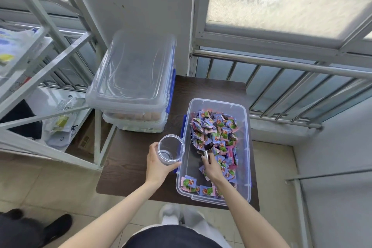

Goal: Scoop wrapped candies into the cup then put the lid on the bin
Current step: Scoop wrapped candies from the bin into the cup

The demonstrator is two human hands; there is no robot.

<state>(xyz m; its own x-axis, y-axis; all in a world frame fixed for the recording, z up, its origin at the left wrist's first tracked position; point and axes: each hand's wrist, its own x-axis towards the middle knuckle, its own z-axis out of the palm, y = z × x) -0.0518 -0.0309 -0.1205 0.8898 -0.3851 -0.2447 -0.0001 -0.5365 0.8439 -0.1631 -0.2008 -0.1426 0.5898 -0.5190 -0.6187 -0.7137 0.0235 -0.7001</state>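
Observation:
A clear plastic bin (247,147) without a lid sits on a dark wooden table (128,159). Purple and pink wrapped candies (217,127) lie heaped inside it. My right hand (211,169) grips the handle of a metal scoop (201,143), whose bowl is pushed into the candies. My left hand (157,165) holds an empty clear cup (171,150) upright just left of the bin. A clear lid (132,68) rests on top of stacked bins at the table's back left.
Two stacked clear bins (136,121) with blue latches stand behind the cup. A grey metal shelf rack (50,62) with bags stands to the left. A window railing (281,66) runs behind the table. A dark shoe (58,225) is on the floor, bottom left.

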